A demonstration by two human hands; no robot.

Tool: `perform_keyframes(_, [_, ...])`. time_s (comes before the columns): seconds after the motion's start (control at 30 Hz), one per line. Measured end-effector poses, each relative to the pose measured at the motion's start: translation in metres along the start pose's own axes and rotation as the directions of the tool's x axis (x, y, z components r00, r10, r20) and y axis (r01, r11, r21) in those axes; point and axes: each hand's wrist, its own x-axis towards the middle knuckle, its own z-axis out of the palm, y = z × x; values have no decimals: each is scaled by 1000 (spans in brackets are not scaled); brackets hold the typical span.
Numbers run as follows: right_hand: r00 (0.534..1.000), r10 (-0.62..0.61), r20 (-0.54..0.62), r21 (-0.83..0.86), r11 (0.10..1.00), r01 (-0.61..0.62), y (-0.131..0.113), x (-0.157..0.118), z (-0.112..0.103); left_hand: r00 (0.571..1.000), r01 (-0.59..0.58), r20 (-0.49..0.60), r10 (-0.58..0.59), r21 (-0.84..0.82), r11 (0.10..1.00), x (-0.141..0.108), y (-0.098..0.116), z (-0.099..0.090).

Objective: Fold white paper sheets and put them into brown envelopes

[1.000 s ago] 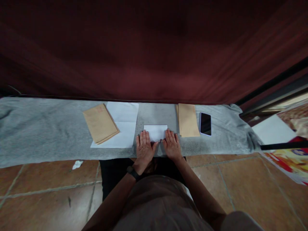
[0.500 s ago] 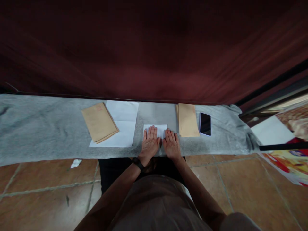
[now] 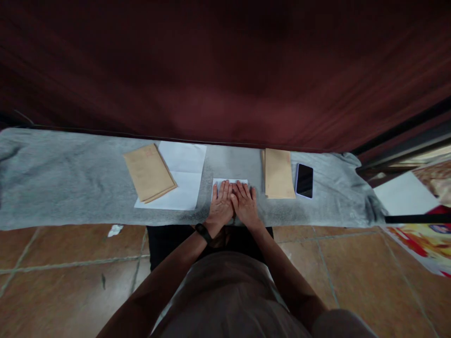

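Observation:
Both my hands lie flat, side by side, on a small folded piece of white paper at the front of the cloth. My left hand has its fingers stretched forward over the paper's left and middle part. My right hand presses on the right part, its fingertips touching those of the left hand. Most of the paper is hidden under them; its far edge and left corner show. A stack of brown envelopes lies to the right of my right hand. Another pair of brown envelopes rests on white sheets to the left.
A phone with a dark screen lies right of the envelopes. Grey cloth covers the narrow surface, which ends at a dark red upright panel. A white sheet and a colourful printed package are at the far right.
My right hand has slid left across the paper until its fingers meet my left hand's. The left hand stays flat on the paper. The whole view has shifted slightly.

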Motion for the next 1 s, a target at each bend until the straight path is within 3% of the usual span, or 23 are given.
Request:
perform_keyframes(0.27, [997, 39, -63, -26, 999, -41, 8, -1, -1, 993, 67, -93, -68, -17, 998, -5, -12, -7])
perform_keyframes(0.77, [991, 111, -79, -37, 993, -115, 16, -10, 2, 976, 141, -164, -141, -11, 990, -11, -19, -7])
perform_keyframes(0.87, [989, 122, -82, -28, 992, -124, 16, -10, 2, 980, 117, -162, -114, 6, 993, -11, -13, -7])
perform_keyframes(1.0, [987, 125, -99, -5, 992, -126, 16, -10, 4, 994, -1, -113, 3, 12, 1000, -18, -1, -7])
